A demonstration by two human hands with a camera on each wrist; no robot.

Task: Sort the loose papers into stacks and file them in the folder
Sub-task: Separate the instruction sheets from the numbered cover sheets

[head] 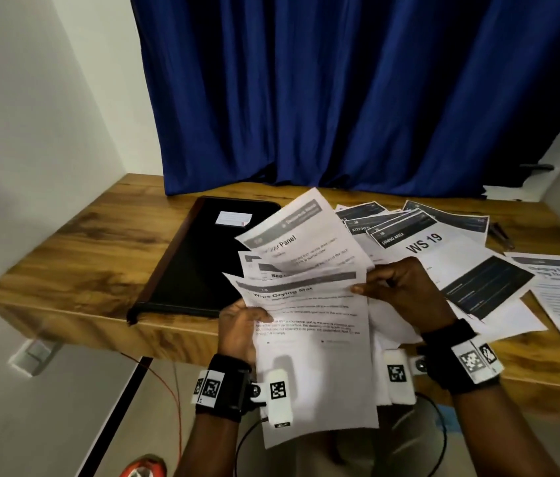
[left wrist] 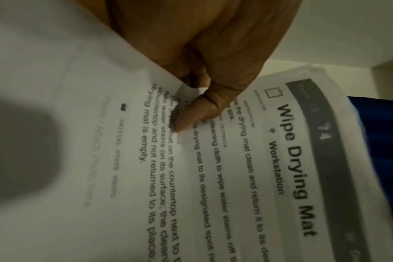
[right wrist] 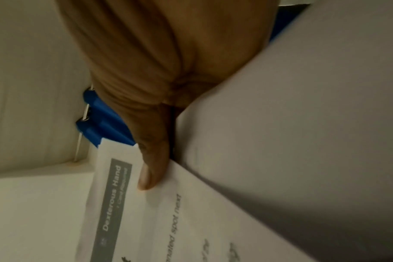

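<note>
Papers (head: 457,266) loose beside closed black folder (head: 199,256)

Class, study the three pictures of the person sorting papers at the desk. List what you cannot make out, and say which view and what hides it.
- Black folder: closed, contents hidden; its label is too small to read in the head view.
- Held sheets: all but the front "Wipe Drying Mat" page overlap.
- Left hand: fingers behind the paper, left wrist view.
- Right hand: fingers hidden behind a sheet.
- Scattered papers: small print blurred.
</note>
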